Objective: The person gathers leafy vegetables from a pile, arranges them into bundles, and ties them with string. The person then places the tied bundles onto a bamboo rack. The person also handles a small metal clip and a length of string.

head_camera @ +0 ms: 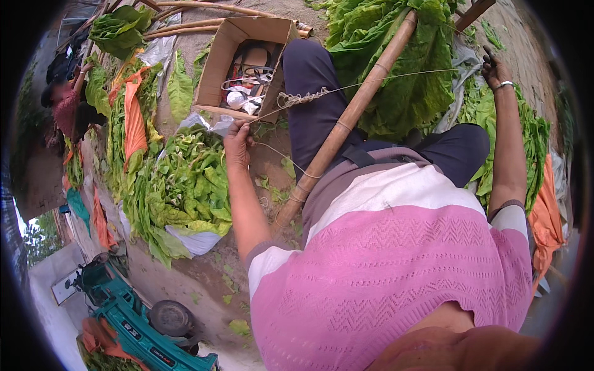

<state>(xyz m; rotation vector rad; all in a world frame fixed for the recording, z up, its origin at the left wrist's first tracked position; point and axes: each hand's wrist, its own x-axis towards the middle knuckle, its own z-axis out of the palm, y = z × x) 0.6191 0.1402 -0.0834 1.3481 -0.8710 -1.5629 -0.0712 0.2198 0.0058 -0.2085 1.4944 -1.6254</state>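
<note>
My left hand [239,141] pinches a thin pale string [362,85], which runs across my lap to my raised right hand [496,69] at the far right. Near the left end, a loose tangle of the string [304,97] bunches above my knee. A second strand drops from my left hand to a bamboo pole [357,109], where turns of string are wound near its lower end. The pole slants across my lap. Broad green leaves [399,102], apparently tobacco, hang in a thick bunch at its upper end.
An open cardboard box [211,69] with cords and small items stands beside my knee. Leaf piles [185,185] [487,111] flank me on both sides. More bamboo poles [185,28] lie beyond. Another person [67,104] handles leaves at far left. A green cargo tricycle [134,329] stands lower left.
</note>
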